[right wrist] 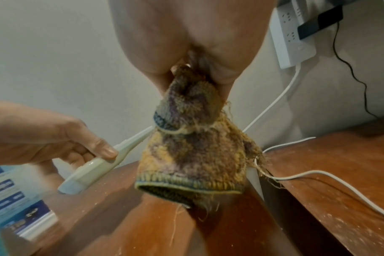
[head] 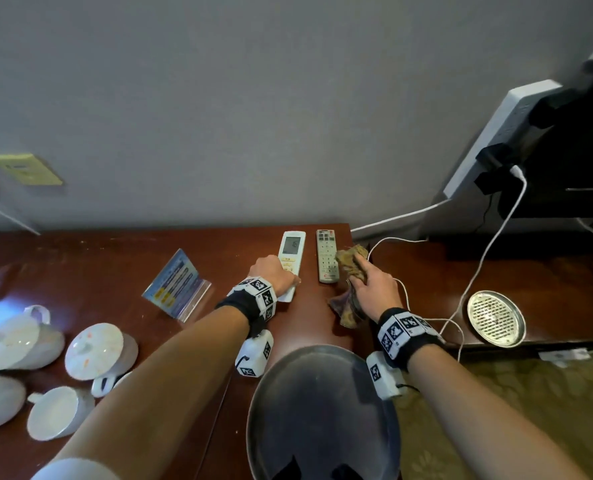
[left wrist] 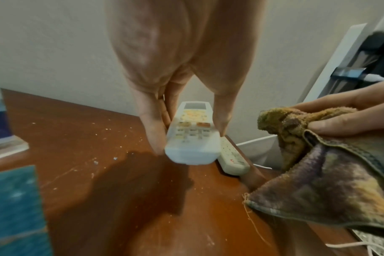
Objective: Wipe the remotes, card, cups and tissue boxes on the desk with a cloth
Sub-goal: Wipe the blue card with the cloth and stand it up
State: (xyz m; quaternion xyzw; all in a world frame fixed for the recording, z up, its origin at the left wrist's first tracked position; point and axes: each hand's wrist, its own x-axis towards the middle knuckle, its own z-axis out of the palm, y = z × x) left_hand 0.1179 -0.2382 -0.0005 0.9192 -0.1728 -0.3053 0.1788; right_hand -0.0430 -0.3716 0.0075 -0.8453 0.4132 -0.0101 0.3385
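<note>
Nearest the person, a round dark metal tray (head: 322,403) sits at the front edge of the reddish-brown wooden desk (head: 115,258), and to the left of it lie several white ceramic cups (head: 59,412), some tipped on their sides, with a lidded one (head: 95,351) among them. Further in, a blue printed card in a clear acrylic stand (head: 177,284) stands upright, left of the hands. The left hand (head: 274,275) grips the white air-conditioner remote with a small screen (head: 289,256): the thumb (left wrist: 223,117) lies along one long edge and the fingers (left wrist: 151,126) along the other, and the near end of the remote is lifted clear of the desk in the wrist views. Just to its right the grey television remote with many small buttons (head: 326,259) lies flat on the desk, near the right edge. The right hand (head: 374,289) holds a bunched, frayed yellow-brown and purple terry cloth (head: 348,271), fingers curled round its upper part while the rest hangs down beside the grey remote; whether the cloth touches that remote cannot be told. Right of the gap, a lower wooden surface carries a round perforated metal dish (head: 495,318) and a loose white cable (head: 489,244). Furthest back, a white power strip (head: 489,140) with black plugs leans against the grey wall (head: 253,98).
</note>
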